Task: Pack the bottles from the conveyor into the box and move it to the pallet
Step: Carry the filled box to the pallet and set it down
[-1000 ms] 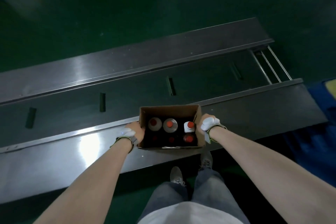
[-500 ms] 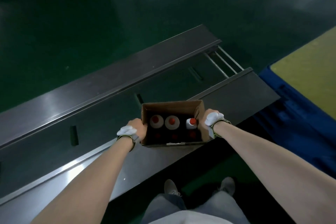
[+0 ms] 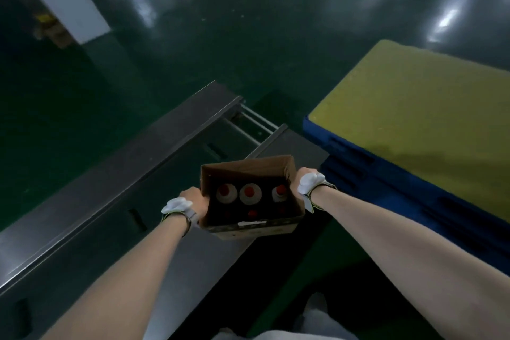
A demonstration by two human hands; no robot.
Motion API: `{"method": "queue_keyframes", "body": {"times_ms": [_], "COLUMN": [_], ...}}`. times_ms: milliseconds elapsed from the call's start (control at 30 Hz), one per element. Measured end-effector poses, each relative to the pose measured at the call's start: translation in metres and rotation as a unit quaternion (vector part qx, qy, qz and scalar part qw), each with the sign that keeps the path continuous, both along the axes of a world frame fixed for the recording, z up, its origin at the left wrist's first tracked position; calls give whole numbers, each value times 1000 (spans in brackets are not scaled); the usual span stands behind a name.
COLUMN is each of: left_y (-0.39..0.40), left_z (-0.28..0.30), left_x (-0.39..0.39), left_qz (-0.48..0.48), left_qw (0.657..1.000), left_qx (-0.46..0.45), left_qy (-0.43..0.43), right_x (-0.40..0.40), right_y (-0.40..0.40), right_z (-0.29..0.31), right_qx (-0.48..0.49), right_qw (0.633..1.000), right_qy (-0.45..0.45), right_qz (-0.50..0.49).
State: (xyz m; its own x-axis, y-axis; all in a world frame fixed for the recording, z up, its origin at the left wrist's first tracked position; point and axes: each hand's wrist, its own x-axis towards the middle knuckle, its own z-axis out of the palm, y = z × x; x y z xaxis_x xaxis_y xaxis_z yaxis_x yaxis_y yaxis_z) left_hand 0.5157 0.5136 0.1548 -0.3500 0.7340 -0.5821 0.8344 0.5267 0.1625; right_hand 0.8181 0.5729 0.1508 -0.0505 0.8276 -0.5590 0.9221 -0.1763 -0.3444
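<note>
A dark green glossy floor (image 3: 248, 36) fills the upper half of the frame, streaked with light. Running from the lower left up toward the centre is the steel conveyor (image 3: 110, 188), its end rollers just above the middle. Over on the right sits the pallet (image 3: 386, 188), blue, stacked, with a yellow sheet (image 3: 414, 119) lying flat across its top.

Now the arms: both bare forearms reach in from the bottom corners, stretched forward and converging on the centre. Between them, the cardboard box (image 3: 256, 229) is up off the steel, held above the conveyor's near edge, its top open and tilted slightly toward the camera. It sits left of the pallet, apart from it.

The left hand (image 3: 190, 203) presses against the box's left wall, fingers curled tight around the side and hidden behind the cardboard, a white pad and strap showing at the wrist. The right hand (image 3: 306, 183) clamps the right wall a touch higher up, fingers wrapped over the top edge, with the same white pad on its back.

Inside the box stand the bottles (image 3: 249, 193): three red caps on pale shoulders in the far row, and fainter red caps in the shadowed near row, where I cannot tell the count.
</note>
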Motion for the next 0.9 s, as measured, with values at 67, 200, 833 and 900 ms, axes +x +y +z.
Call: {"method": "queue_keyframes", "body": {"times_ms": [67, 200, 833, 900], "left_y": [25, 72, 333, 359], "left_z": [4, 11, -31, -38], "left_x": [45, 133, 558, 594], "left_qz": [-23, -149, -422, -427], "left_qw": [1000, 988, 906, 904], "left_qx": [13, 23, 34, 25], "left_qy": [-12, 13, -4, -8], "right_x": [51, 143, 516, 548], "right_y": [8, 23, 127, 143], "right_z": [6, 5, -4, -6], "right_qx": [-3, -10, -34, -44], "right_qw": [1000, 993, 922, 910], "right_qy": [8, 39, -89, -90], "right_qz": [-30, -108, -376, -402]}}
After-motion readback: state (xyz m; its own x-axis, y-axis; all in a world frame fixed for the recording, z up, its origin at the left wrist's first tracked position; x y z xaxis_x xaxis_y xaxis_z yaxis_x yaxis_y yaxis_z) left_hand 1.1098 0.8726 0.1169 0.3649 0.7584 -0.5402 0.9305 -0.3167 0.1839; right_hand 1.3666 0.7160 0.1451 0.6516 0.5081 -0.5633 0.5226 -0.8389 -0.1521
